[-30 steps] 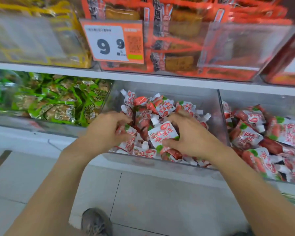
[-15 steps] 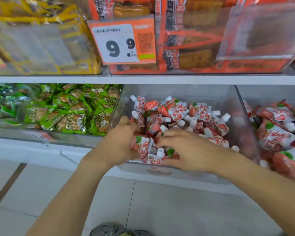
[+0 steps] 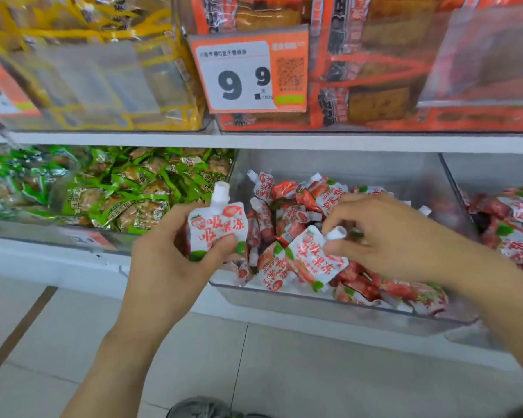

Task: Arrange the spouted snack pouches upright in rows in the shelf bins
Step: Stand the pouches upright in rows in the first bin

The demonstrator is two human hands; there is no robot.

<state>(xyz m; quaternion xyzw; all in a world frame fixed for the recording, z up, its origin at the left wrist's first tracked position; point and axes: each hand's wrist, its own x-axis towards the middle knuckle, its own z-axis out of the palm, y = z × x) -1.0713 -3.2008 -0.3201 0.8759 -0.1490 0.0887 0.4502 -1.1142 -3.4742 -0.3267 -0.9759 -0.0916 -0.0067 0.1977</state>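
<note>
since the earlier frame, both hands have risen out of the heap, each with one pouch. left hand (image 3: 169, 260) grips an upright pouch (image 3: 216, 229), fingers curled behind it and thumb pressed on its front, white spout pointing up, held just left of the clear bin (image 3: 314, 309) and above its front corner. right hand (image 3: 405, 239) pinches the white spout of a tilted pouch (image 3: 314, 257) between thumb and fingertips; that pouch leans over the heap, its lower edge near the bin's front wall. loose pouches (image 3: 287, 200) lie jumbled in the bin, spouts pointing various ways, none in rows. a second bin (image 3: 453, 176) to the right carries more red-and-white pouches (image 3: 517, 218). to the left, green packets (image 3: 118, 188) fill a neighbouring bin. above the white shelf board (image 3: 254, 141), yellow packets (image 3: 88, 70) and orange packets (image 3: 390, 70) sit behind clear fronts, with a price tag (image 3: 248, 72) reading 9.9. pale floor tiles (image 3: 284, 372) lie below; a grey shoe (image 3: 200, 408) shows at the bottom edge.
</note>
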